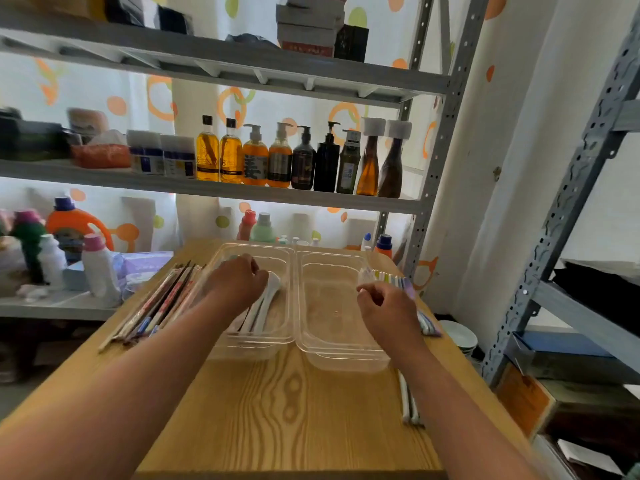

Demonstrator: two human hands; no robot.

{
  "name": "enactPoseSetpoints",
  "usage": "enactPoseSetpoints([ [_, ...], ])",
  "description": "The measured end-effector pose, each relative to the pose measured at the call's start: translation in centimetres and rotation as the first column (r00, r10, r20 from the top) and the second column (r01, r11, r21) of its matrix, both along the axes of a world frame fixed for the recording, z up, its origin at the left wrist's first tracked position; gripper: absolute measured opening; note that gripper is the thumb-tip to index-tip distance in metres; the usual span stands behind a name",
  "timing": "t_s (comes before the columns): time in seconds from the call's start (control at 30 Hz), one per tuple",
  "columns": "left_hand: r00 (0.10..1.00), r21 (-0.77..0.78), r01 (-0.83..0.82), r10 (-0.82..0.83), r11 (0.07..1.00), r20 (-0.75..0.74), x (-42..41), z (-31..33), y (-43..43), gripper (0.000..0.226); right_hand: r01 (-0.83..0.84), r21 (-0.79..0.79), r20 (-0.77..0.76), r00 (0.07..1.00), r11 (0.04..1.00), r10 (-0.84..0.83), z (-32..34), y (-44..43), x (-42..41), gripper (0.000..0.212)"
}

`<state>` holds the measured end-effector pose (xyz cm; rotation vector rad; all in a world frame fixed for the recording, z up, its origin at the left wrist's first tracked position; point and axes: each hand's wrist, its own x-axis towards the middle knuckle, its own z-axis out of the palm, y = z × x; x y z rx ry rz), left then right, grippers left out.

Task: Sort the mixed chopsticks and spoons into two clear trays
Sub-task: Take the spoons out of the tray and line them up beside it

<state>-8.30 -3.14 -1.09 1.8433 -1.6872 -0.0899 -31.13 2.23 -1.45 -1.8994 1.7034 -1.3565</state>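
On worktop, left tray and right tray side by side, both clear. Left grip curled round heads of white spoons, inside left tray. Right grip curled at right tray's outer rim; whether pinching anything, cannot tell. Chopsticks lie just left of trays. Judgement: chopsticks light, stiff, slick, apt to roll; take as small bundle near mid-length, not by tips

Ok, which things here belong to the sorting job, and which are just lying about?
Job:
left tray, with white spoons in it under the left hand
right tray
chopsticks
coloured utensils by the right hand

Lying about:
shelf bottles
orange detergent jug
white bowl
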Motion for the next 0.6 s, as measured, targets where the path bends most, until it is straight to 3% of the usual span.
enactPoseSetpoints([
  [0.17,0.991,0.184,-0.023,-0.003,0.983,0.137,2.7,-0.6,0.2,0.041,-0.161,0.039,-0.034,0.986,0.986,0.163,0.9,-0.7,4.7,0.021],
  [0.27,0.975,0.29,0.007,-0.07,0.957,0.21,2.5,-0.8,0.5,0.028,-0.208,0.046,-0.035,0.977,0.977,0.21,1.1,-1.0,6.7,0.022],
  [0.4,0.957,0.328,0.042,-0.132,0.944,0.257,0.9,-1.3,0.0,0.029,-0.235,0.032,-0.059,0.97,0.972,0.236,0.7,-1.4,8.1,0.022],
  [0.6,0.859,0.435,-0.071,-0.166,0.898,0.484,-1.1,-2.2,-0.7,0.043,-0.248,0.036,-0.077,0.965,0.968,0.25,0.0,-1.3,7.7,0.023],
])
